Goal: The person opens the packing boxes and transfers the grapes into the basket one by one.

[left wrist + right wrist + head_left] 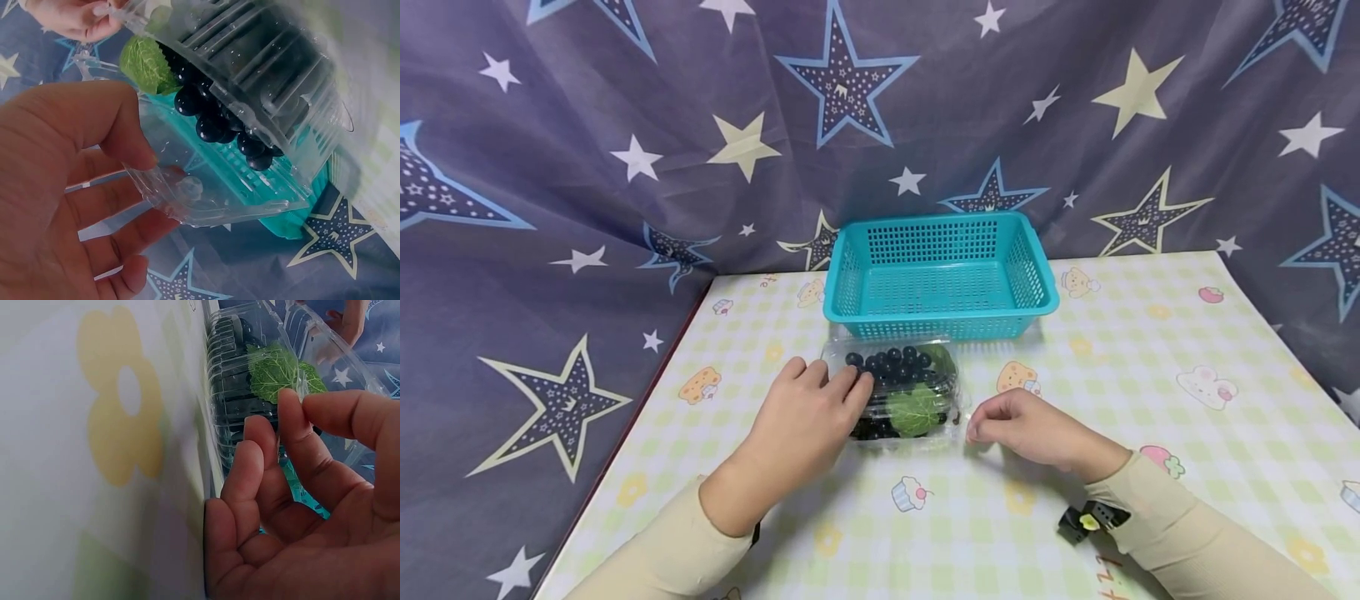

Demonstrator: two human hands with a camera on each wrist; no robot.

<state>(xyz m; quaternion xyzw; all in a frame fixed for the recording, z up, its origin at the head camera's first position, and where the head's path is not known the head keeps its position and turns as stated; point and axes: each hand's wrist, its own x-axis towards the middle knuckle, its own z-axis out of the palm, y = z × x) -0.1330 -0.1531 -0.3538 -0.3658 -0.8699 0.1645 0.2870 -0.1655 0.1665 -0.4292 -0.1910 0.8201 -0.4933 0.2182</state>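
Observation:
A clear plastic clamshell box (958,383) lies on the table with its lid (206,215) partly raised. Inside are dark round grapes (891,364) and a green leaf (916,410). My left hand (808,412) pinches the lid's edge between thumb and fingers, as the left wrist view shows. At the box's right side, my right hand (1030,429) pinches a clear corner of it between thumb and forefinger; the other fingers are curled loosely in the right wrist view. Its little-finger side rests near the tabletop.
A turquoise perforated basket (940,321) stands directly behind the box, with nothing visible in it. A checked cloth with cartoon prints (1150,358) covers the table. Behind and at the left hangs a dark star-patterned curtain (925,108).

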